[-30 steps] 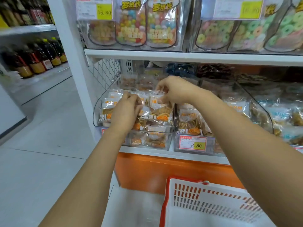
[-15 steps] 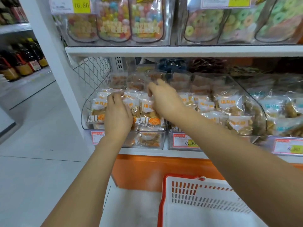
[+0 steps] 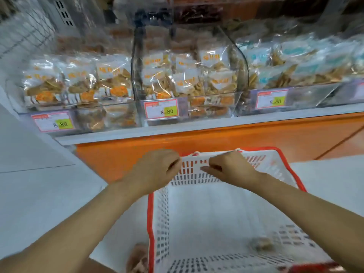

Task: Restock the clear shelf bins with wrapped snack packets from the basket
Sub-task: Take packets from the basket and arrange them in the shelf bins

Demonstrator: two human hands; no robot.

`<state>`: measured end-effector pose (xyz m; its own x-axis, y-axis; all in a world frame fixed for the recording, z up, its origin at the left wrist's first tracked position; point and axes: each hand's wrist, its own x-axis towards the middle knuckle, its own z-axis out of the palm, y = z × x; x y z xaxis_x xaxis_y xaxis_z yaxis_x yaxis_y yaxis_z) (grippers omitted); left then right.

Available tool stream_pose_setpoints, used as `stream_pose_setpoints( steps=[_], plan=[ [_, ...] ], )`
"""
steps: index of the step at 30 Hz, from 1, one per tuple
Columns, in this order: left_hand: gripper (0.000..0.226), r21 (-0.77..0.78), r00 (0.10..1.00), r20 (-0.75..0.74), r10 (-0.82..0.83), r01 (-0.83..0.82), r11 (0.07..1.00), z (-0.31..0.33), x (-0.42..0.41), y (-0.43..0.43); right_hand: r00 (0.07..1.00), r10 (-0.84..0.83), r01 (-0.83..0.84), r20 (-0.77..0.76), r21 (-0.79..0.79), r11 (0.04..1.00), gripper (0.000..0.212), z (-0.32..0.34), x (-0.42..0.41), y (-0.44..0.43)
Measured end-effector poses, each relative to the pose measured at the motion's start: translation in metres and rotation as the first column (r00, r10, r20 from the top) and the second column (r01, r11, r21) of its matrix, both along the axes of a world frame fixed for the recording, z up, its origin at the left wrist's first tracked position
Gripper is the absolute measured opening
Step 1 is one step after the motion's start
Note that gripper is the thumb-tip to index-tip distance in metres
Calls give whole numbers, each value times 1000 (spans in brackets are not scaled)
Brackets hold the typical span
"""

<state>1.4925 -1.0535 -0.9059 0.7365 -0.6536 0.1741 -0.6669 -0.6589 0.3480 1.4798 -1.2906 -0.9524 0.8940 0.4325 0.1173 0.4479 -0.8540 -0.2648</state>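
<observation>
A shop shelf unit filled the upper half of the view, its white shelf edge (image 3: 177, 129) running above a flat orange base panel (image 3: 226, 138). A pale grey tiled floor (image 3: 39, 186) spread below and to the left.

On that floor, just in front of the orange panel, stood the white perforated plastic basket with a red rim (image 3: 162, 223). It was almost bare inside, with only one small brownish thing (image 3: 260, 243) lying near its right wall, too blurred to name.

Three clear plastic shelf bins sat side by side on the shelf. The left bin (image 3: 110, 117) and the middle bin (image 3: 212, 107) were packed with clear wrapped snack packets printed in orange (image 3: 116, 79). The right bin (image 3: 311, 93) held similar packets printed in pale blue (image 3: 264, 73).

Two bare forearms reached forward over the basket. The left hand (image 3: 155, 170) hung at the basket's far left corner, and the right hand (image 3: 230, 170) hung just beside it in front of the far wall. The fingers of both were loosely curled with no packet seen in either. Whether they touched the basket wall could not be told through the blur.

A white price label with a yellow patch (image 3: 161, 111) was fixed to the front of each bin.
</observation>
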Motion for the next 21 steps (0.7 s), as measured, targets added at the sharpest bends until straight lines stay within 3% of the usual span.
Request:
stream_pose_setpoints(
  steps=[2,4,6,9,14,15,18,20,21],
  plan=[
    [32,210,993,-104,-52,73,975,-32,-7,-10,924,-93,18,-370,-199,980,36,-55,-21,-30],
    [30,299,975,-215,-52,117,947,-58,-8,-7,740,-216,22,-637,-297,954,34,-106,-42,-54],
    [28,407,955,-296,-30,155,900,-85,-6,4,541,-336,30,-771,-382,924,57,-143,-66,-73],
    [27,548,938,-344,32,173,818,-110,-2,18,351,-503,64,-790,-516,854,82,-179,-101,-96],
    [23,514,928,-365,80,129,848,-120,1,16,160,-585,156,-795,-565,810,96,-199,-120,-100],
    [22,507,922,-377,81,133,852,-120,1,15,126,-579,138,-805,-564,814,95,-197,-119,-96],
    [19,484,893,-435,118,122,867,-117,3,12,69,-536,54,-841,-533,844,64,-189,-110,-94],
    [16,468,861,-482,165,94,879,-112,4,7,-46,-421,130,-906,-424,896,48,-179,-97,-101],
    [14,457,842,-506,187,77,886,-109,5,2,-113,-311,248,-943,-330,911,39,-168,-88,-104]
  ],
)
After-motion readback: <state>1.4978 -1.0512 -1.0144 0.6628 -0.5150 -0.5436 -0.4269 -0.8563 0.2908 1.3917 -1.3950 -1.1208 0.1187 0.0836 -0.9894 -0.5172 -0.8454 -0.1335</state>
